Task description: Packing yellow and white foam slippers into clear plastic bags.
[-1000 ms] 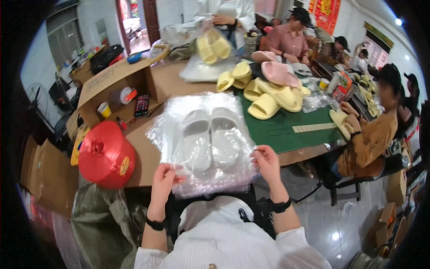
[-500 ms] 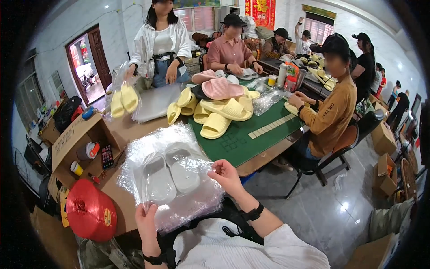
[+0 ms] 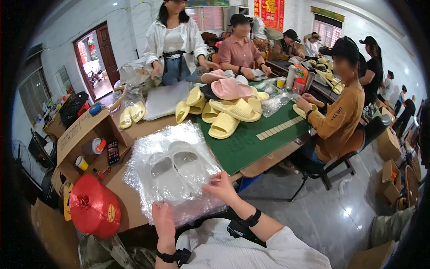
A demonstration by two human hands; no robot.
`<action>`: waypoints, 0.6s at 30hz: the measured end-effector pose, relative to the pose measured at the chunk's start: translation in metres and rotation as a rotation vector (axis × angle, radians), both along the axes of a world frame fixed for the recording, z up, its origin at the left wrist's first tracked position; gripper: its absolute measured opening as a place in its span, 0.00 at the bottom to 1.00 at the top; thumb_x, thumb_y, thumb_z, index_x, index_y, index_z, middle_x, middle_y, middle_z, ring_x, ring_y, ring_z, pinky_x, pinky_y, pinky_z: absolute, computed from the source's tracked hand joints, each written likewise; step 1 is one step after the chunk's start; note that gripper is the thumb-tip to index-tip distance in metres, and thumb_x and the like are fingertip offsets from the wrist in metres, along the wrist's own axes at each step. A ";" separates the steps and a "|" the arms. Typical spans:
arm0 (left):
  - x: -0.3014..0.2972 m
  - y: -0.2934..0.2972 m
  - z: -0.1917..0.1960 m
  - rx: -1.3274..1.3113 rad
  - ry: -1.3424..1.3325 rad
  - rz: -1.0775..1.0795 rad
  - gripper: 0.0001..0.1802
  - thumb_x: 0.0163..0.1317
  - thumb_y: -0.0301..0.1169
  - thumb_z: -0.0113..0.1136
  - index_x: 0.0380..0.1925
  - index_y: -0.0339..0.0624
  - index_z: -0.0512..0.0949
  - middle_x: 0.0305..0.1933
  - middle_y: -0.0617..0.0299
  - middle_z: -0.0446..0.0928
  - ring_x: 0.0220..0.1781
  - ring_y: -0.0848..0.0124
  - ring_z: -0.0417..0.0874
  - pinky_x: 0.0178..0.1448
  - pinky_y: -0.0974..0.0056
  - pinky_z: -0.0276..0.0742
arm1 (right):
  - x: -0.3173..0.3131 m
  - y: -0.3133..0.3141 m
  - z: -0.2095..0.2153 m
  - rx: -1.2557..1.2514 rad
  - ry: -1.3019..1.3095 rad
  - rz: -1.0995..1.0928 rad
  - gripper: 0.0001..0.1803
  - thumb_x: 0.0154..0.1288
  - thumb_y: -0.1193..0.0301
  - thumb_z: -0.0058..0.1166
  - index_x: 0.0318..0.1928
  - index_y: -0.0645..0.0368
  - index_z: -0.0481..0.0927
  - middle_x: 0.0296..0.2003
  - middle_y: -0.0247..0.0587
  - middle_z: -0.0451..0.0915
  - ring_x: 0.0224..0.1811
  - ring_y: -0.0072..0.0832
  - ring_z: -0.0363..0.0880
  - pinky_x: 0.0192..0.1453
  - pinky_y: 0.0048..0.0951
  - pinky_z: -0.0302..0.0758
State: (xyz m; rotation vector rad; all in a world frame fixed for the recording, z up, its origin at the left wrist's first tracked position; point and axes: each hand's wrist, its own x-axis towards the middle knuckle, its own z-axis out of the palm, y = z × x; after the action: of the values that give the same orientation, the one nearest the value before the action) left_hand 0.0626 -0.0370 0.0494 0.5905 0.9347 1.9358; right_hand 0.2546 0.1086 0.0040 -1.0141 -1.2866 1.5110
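A pair of light grey slippers [image 3: 191, 172] lies inside a clear plastic bag [image 3: 165, 190], on top of a stack of shiny clear bags [image 3: 139, 168] right in front of me. My left hand [image 3: 164, 219] pinches the near edge of the bag, below the left slipper. At the bag's right side, my right hand [image 3: 222, 187] has thumb and fingers closed on the plastic, next to the right slipper. Reflections on the film partly blur the slippers' outlines.
Yellow slippers [image 3: 224, 125] and a pink slipper [image 3: 231, 88] are piled on a green mat [image 3: 242, 152]. A cardboard box [image 3: 78, 134] on its side and a red roll [image 3: 92, 206] stand at left. Co-workers sit and stand around the table.
My right hand has come down onto the bag's right side. The slippers have shifted slightly in my view. Across the table, a standing person has set down a bag of yellow slippers.
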 end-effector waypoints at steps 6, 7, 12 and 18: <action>-0.018 0.009 -0.041 -0.240 0.706 0.084 0.26 0.67 0.25 0.57 0.66 0.38 0.67 0.67 0.52 0.71 0.67 0.58 0.72 0.69 0.57 0.68 | -0.004 -0.009 -0.008 0.039 -0.012 0.035 0.35 0.52 0.71 0.71 0.52 0.65 0.59 0.43 0.45 0.69 0.43 0.26 0.75 0.43 0.29 0.77; -0.008 0.012 -0.019 -0.179 0.302 -0.064 0.27 0.66 0.24 0.57 0.65 0.35 0.66 0.66 0.52 0.71 0.66 0.59 0.73 0.69 0.57 0.69 | -0.003 -0.010 -0.012 0.043 0.035 0.052 0.34 0.53 0.72 0.69 0.54 0.64 0.59 0.46 0.44 0.67 0.46 0.27 0.74 0.45 0.30 0.76; 0.005 0.020 0.004 -0.007 -0.150 -0.222 0.28 0.64 0.22 0.56 0.65 0.31 0.65 0.62 0.53 0.74 0.63 0.63 0.76 0.67 0.59 0.70 | -0.005 -0.027 0.020 0.278 0.085 0.033 0.36 0.55 0.76 0.66 0.59 0.63 0.58 0.48 0.39 0.65 0.48 0.25 0.71 0.52 0.29 0.73; 0.027 0.002 0.026 -0.032 0.142 -0.163 0.25 0.63 0.25 0.59 0.60 0.33 0.70 0.56 0.59 0.78 0.57 0.68 0.79 0.61 0.63 0.74 | -0.012 -0.055 0.040 0.469 0.065 0.159 0.39 0.54 0.80 0.63 0.64 0.62 0.57 0.47 0.35 0.64 0.47 0.24 0.68 0.59 0.26 0.69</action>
State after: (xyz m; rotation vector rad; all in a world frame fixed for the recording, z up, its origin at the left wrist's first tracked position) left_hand 0.0895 -0.0347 0.0754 0.7701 0.9729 1.7489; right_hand 0.2430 0.0533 0.0435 -0.5664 -1.6058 1.2558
